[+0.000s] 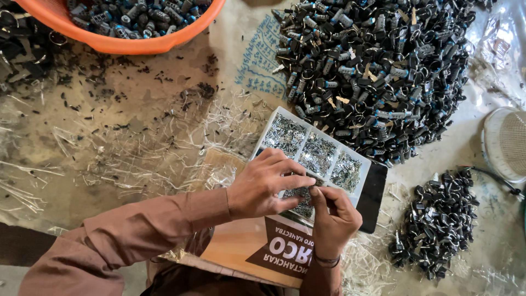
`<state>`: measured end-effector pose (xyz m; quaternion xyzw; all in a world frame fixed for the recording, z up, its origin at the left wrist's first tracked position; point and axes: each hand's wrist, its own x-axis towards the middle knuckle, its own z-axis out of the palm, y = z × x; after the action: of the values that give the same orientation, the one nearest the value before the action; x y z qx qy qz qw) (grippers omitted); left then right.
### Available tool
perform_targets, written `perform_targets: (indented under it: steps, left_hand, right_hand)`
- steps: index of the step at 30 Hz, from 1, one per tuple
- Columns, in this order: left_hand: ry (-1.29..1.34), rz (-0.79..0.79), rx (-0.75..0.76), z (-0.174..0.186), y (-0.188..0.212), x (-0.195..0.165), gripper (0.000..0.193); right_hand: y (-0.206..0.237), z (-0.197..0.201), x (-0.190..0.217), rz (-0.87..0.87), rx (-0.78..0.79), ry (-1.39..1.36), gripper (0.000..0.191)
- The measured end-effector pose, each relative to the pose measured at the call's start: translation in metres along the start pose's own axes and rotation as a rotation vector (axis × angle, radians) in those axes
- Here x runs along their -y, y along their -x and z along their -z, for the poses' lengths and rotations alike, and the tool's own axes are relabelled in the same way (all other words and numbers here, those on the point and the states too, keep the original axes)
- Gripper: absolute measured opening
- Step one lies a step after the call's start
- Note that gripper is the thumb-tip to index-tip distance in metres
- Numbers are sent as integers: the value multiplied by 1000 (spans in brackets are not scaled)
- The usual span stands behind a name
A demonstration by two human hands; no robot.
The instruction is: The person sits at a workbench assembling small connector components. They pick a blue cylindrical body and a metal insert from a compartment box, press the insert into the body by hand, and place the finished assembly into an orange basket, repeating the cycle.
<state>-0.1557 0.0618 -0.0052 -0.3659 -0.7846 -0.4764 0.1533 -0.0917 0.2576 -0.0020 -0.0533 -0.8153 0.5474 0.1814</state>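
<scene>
My left hand (263,183) and my right hand (334,215) meet over a white divided tray (315,153) full of tiny metal parts. The fingertips of both hands pinch together at a very small piece, too small to make out, just above the tray's near compartment. The tray rests on a cardboard box (257,249) with a brown printed panel in front of me. A large heap of small black and silver parts (372,66) lies beyond the tray.
An orange basin (126,41) holding more dark parts stands at the top left. A smaller pile of black parts (435,222) lies at the right, near a white round fan-like object (507,143). Pale plastic strands and black bits litter the sacking-covered floor.
</scene>
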Motion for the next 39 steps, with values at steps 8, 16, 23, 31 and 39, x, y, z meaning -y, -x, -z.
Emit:
perform_targets:
  steps: [8, 16, 23, 31, 39]
  left_hand:
    - [11, -19, -40, 0, 0, -1, 42]
    - [-6, -32, -27, -1, 1, 0, 45]
    - [17, -44, 4, -1, 1, 1, 50]
    - [37, -47, -56, 1, 0, -1, 41]
    - [76, -24, -95, 4, -5, -4, 40]
  right_hand:
    - [-2, -3, 4, 88, 65, -28, 9]
    - [-1, -7, 9, 92, 49, 7, 9]
    - [3, -12, 4, 114, -31, 60, 5]
    - [0, -2, -8, 11, 50, -387, 12]
    - [-2, 8, -7, -163, 141, -311, 27]
